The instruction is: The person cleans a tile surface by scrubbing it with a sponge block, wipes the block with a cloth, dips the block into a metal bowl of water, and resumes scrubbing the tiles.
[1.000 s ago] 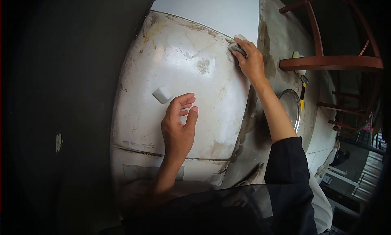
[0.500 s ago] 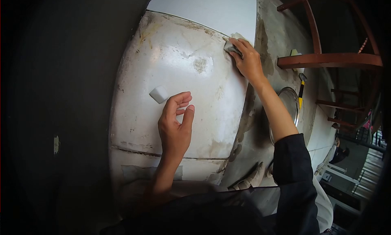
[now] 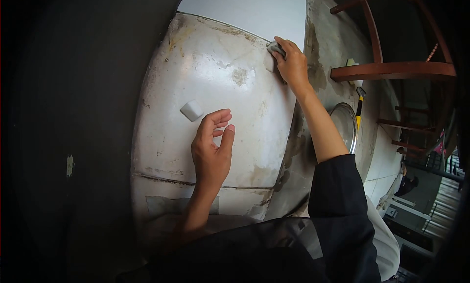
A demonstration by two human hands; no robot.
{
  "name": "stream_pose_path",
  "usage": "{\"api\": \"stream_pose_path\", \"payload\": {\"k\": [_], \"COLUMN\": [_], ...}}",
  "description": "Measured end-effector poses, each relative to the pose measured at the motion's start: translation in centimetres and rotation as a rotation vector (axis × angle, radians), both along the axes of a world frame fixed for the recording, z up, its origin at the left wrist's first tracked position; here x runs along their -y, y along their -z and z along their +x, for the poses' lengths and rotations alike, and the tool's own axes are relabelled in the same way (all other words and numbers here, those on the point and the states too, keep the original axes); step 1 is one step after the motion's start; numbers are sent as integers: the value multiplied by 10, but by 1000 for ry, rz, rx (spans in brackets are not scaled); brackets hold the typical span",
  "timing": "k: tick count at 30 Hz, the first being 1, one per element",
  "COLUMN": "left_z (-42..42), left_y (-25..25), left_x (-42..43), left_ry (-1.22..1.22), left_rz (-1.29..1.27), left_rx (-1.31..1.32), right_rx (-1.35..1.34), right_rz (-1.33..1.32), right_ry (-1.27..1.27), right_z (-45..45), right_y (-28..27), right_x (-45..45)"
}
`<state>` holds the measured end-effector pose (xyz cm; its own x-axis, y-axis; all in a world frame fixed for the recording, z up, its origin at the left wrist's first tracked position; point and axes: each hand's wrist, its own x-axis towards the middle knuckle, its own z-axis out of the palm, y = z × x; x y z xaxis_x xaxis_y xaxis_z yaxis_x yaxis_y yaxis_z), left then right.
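Observation:
My right hand (image 3: 294,70) grips a small grey block (image 3: 276,49) and presses it to the upper right corner of a stained white tile (image 3: 210,136), close to the seam. Just below the block, a greyish smear (image 3: 269,63) shows on the tile. My left hand (image 3: 212,148) is held over the tile's lower middle, its fingers loosely curved and the thumb apart, with nothing in it. A pale grey-white block (image 3: 191,110) lies on the tile beside the left fingertips.
A cleaner white tile (image 3: 245,11) adjoins the top edge. On the right are a reddish-brown metal frame (image 3: 391,71), a round metal basin (image 3: 345,123) partly behind my right arm, and a yellow-and-black handled tool (image 3: 360,106). A dark wall (image 3: 73,111) borders the left.
My right hand has slid the grey block slightly up and left, uncovering the smear below it. My left hand and the pale block have stayed nearly still.

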<state>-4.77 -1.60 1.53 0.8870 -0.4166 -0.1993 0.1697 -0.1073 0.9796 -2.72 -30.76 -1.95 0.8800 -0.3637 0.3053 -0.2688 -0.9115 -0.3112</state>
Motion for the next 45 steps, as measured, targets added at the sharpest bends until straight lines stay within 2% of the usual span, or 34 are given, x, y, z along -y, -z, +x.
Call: {"api": "stream_pose_path", "payload": {"k": [6,12,17,21,24,29,33,36,41,45], "left_z": [6,-1,6,0,0,5,0,0,3,0], "left_y": [-4,3,-2,2,1,1,3,4,4,4], "left_x": [4,0,4,3,3,6,4,5,5,4], "left_ry": [-18,-15,-13,7,8,0,11,6,1,18], "left_rz": [-18,-13,-21,4,-5,6,37,7,10,26], "left_rx": [-5,31,-2,-13,-15,-8,-3,3,3,16], "right_rx": [-5,-16,32,-27,36,6,26,10,-21,-17], "right_rz": [15,12,-42,5,-51,-15,-31,-4,-31,28], "right_ry": [-102,88,-138,-18,12,-134,-40,8,-138,-16], "right_z": [-25,12,-26,8,9,-21,13,9,-22,19], "right_y": [-7,-3,-2,-3,6,-2,5,-1,-8,-4], "right_x": [-21,0,-28,2,1,-22,5,-7,-33,-4]}}
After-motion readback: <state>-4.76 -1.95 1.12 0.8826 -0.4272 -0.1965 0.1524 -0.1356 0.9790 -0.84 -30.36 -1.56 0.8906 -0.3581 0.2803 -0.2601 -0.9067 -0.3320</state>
